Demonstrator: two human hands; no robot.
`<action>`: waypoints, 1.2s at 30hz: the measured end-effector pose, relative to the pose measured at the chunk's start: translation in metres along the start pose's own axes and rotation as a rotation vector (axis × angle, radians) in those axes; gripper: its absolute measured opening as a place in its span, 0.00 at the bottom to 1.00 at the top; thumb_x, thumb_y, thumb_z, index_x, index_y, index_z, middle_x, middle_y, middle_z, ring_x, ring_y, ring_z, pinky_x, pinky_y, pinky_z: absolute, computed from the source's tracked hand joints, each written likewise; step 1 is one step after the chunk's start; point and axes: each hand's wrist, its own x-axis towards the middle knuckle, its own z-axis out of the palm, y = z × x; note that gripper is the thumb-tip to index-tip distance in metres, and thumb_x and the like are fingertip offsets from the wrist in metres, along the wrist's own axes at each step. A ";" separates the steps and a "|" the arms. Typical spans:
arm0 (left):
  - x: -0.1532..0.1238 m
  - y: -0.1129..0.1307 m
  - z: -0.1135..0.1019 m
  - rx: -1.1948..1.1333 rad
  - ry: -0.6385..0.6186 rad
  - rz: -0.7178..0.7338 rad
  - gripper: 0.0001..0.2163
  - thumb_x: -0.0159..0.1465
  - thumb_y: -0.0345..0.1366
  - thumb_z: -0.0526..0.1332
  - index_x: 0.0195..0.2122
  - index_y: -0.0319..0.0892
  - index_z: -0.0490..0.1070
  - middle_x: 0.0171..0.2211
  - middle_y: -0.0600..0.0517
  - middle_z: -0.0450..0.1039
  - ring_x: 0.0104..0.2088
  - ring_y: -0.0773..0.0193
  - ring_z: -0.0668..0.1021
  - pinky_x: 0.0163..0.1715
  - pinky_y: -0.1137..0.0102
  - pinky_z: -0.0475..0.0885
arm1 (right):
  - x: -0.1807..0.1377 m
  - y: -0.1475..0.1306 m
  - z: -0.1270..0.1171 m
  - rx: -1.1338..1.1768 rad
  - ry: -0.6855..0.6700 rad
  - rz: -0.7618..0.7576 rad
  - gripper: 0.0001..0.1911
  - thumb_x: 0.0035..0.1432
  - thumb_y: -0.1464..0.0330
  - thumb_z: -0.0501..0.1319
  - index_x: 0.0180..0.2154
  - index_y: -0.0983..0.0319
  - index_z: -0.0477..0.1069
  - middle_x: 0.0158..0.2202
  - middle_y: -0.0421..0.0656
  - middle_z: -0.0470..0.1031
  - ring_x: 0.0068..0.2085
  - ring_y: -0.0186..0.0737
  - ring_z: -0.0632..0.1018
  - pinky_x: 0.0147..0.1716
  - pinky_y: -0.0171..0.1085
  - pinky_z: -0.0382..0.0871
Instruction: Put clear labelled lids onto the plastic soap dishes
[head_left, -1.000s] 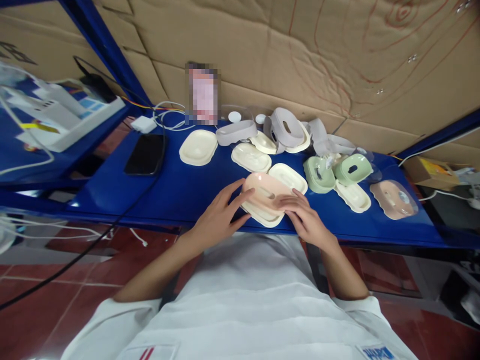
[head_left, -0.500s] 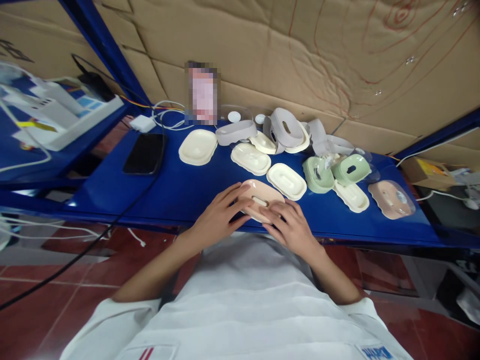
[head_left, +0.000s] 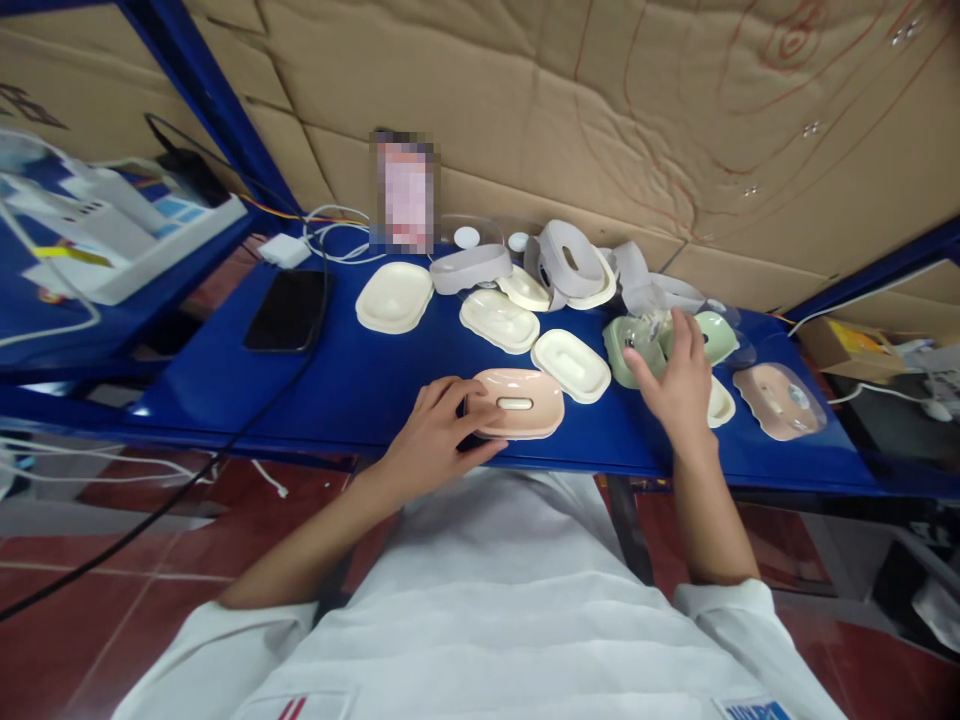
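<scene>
A pink soap dish with a slot in its floor lies near the table's front edge, a cream piece showing through the slot. My left hand grips its left end, fingers over the rim and inside, thumb along the near side. My right hand is spread open over the green soap dishes and a clear lid, partly hiding them. Whether its fingertips touch the lid I cannot tell. A cream tray lies just behind the pink dish, and another cream tray is partly behind my right hand.
Grey soap dish parts and more cream trays stand along the back. A pink dish with a clear lid sits at right. On the left lie a black phone, a white charger and a black cable.
My right hand has let go of the pink soap dish and moved right to the green dishes. The pink dish has turned level and sits slightly lower, still in my left hand.
</scene>
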 end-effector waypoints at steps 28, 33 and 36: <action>0.000 -0.005 -0.004 -0.251 -0.059 -0.066 0.21 0.76 0.40 0.66 0.69 0.51 0.69 0.70 0.41 0.66 0.68 0.47 0.75 0.69 0.49 0.76 | -0.065 -0.085 -0.014 0.562 -0.454 -0.553 0.40 0.75 0.58 0.66 0.80 0.48 0.54 0.81 0.49 0.57 0.80 0.58 0.59 0.75 0.63 0.65; 0.003 -0.003 -0.005 -0.257 -0.092 -0.073 0.23 0.78 0.42 0.64 0.72 0.51 0.65 0.72 0.40 0.64 0.71 0.46 0.72 0.71 0.51 0.74 | -0.066 -0.087 -0.013 0.512 -0.406 -0.572 0.39 0.77 0.59 0.63 0.81 0.48 0.51 0.81 0.47 0.55 0.80 0.56 0.61 0.75 0.61 0.67; 0.003 -0.003 -0.006 -0.258 -0.102 -0.074 0.24 0.78 0.43 0.64 0.73 0.51 0.65 0.73 0.41 0.63 0.73 0.46 0.71 0.72 0.51 0.72 | -0.065 -0.089 -0.014 0.463 -0.370 -0.582 0.38 0.77 0.58 0.63 0.80 0.50 0.53 0.80 0.50 0.59 0.78 0.57 0.65 0.74 0.61 0.67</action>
